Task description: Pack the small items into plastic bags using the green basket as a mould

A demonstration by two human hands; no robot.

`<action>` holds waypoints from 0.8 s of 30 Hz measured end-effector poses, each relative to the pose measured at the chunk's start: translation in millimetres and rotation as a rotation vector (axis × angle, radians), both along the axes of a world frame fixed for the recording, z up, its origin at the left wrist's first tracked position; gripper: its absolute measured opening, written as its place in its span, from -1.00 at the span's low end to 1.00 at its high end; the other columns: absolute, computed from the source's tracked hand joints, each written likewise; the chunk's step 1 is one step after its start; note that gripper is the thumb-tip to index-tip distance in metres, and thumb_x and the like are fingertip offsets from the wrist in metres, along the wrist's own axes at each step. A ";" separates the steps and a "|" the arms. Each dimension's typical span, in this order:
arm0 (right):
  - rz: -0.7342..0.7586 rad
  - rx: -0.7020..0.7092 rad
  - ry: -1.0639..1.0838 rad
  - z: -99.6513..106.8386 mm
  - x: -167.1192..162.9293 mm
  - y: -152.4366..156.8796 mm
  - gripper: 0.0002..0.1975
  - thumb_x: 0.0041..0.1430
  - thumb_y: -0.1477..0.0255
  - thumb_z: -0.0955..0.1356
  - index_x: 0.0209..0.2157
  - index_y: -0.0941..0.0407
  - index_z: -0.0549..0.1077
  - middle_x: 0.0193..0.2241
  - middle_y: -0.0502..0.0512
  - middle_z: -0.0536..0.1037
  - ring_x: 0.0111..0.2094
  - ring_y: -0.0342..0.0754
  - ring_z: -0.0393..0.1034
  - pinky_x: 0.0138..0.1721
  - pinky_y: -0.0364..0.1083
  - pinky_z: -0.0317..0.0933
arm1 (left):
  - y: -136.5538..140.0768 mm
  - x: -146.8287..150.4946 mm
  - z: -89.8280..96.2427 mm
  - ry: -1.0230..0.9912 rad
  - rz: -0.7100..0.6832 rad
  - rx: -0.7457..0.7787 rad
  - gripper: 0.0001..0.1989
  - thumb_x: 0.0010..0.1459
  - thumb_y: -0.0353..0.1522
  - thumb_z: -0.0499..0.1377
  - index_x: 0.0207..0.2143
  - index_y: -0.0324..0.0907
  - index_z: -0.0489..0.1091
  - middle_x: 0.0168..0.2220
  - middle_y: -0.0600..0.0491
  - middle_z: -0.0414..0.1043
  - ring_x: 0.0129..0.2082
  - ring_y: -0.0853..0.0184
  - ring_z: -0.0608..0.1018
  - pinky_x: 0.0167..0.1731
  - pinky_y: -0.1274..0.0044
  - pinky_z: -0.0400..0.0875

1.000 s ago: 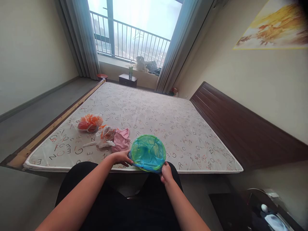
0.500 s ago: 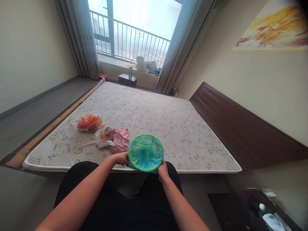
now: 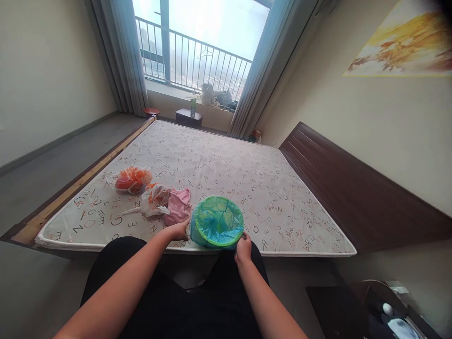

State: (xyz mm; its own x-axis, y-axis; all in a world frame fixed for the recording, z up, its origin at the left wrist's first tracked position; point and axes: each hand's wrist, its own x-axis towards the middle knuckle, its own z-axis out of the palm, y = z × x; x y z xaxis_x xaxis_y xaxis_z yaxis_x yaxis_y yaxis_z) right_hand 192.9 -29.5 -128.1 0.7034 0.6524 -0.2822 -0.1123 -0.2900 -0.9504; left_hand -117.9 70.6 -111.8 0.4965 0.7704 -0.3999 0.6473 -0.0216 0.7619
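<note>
A round trash bin (image 3: 219, 222) with a bright green rim is lined with a blue plastic bag. It is tilted, its mouth facing up toward me at the near edge of the mattress. My left hand (image 3: 180, 230) grips the bin's left side, with part of the fingers hidden behind it. At the right of the rim, my right hand (image 3: 243, 247) holds on with curled fingers. Just left of the bin lies a pink cloth (image 3: 178, 205). Beside that cloth is a crumpled white and orange plastic bag (image 3: 155, 200).
A clear bag of orange and red items (image 3: 133, 180) rests farther left on the letter-print mattress (image 3: 219, 160). The dark wooden headboard (image 3: 328, 188) stands at the right. A dark low table (image 3: 332, 308) is at the lower right, and a small nightstand (image 3: 189, 117) stands beyond the bed.
The bin has moved slightly right and tipped so more of its left side shows. My right hand has shifted a little to the right and turned at the rim.
</note>
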 end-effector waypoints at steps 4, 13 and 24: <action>-0.010 0.091 -0.404 20.9 14.6 -6.4 -0.49 0.23 0.14 0.21 0.05 0.17 0.41 0.12 0.34 0.47 0.18 0.13 0.34 0.17 0.06 0.24 | 4.3 3.1 8.5 0.173 0.057 0.141 -0.03 -0.09 -0.55 0.27 0.39 -0.38 0.02 0.14 -0.34 0.45 0.13 0.05 0.51 0.16 0.36 0.31; 0.718 0.179 -0.724 71.5 -14.9 -14.2 -0.62 0.31 0.28 0.24 0.04 0.06 0.55 0.18 0.19 0.48 0.27 0.15 0.24 0.40 0.24 -0.28 | 14.9 21.2 33.7 -0.263 0.308 0.201 -0.52 0.30 -0.12 0.07 0.12 -0.25 0.30 -0.38 0.04 0.49 -0.42 0.27 0.59 -0.36 0.48 0.48; 0.895 -0.207 -0.601 50.1 -68.1 71.3 -0.55 0.28 0.36 0.27 0.14 0.20 0.45 0.16 0.31 0.46 0.22 0.15 0.31 0.25 0.04 0.10 | 6.7 32.4 25.7 -0.349 0.258 -0.029 -0.32 0.07 -0.43 0.20 0.26 -0.22 0.13 -0.49 0.19 0.39 -0.66 0.46 0.42 -0.65 0.65 0.31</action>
